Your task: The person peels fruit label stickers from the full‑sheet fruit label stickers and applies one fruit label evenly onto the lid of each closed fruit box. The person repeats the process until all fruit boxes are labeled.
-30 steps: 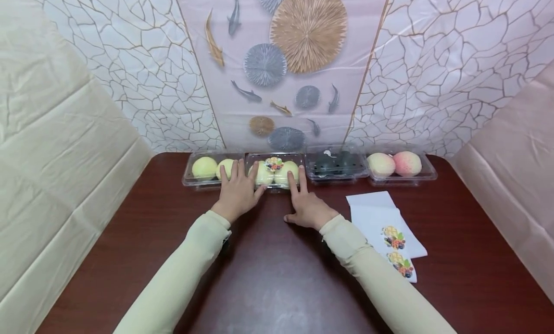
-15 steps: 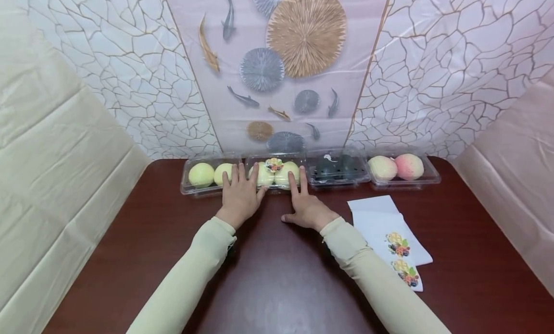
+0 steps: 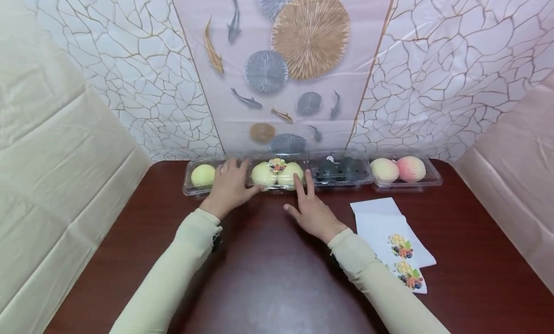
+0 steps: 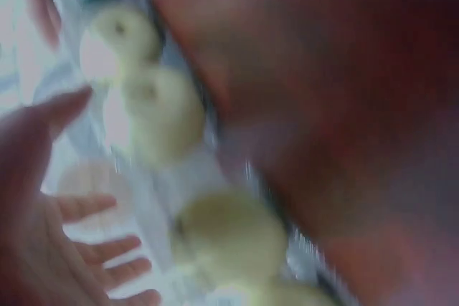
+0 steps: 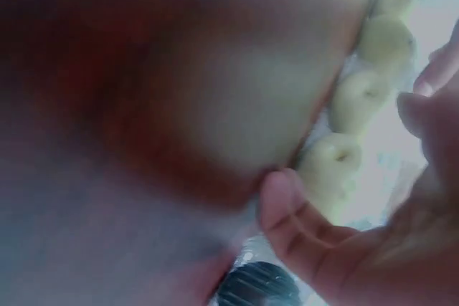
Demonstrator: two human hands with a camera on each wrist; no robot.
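A clear plastic fruit box (image 3: 277,186) holds two pale yellow-green fruits (image 3: 264,174) and has a fruit-print sticker (image 3: 277,165) on its lid. My right hand (image 3: 319,214) reaches to its right front corner, index and middle fingers extended over the edge. To its left lies another clear box (image 3: 190,185) with yellow fruits (image 3: 203,175), one hidden behind my left hand (image 3: 228,190). That hand hovers over the second box with its fingers spread, thumb pointing at the stickered box. In the left wrist view, the left fingers (image 4: 107,249) are apart and hold nothing.
Further right along the back of the table (image 3: 277,286) stand a box with dark green fruits (image 3: 342,168) and a box with two pinkish peaches (image 3: 398,169). White sticker sheets (image 3: 389,238) with fruit prints lie front right. A patterned cloth wall (image 3: 303,108) rises behind.
My left hand has lifted off the stickered box and shifted left over the neighbouring box. The right hand has slid slightly right, its fingers still near the corner.
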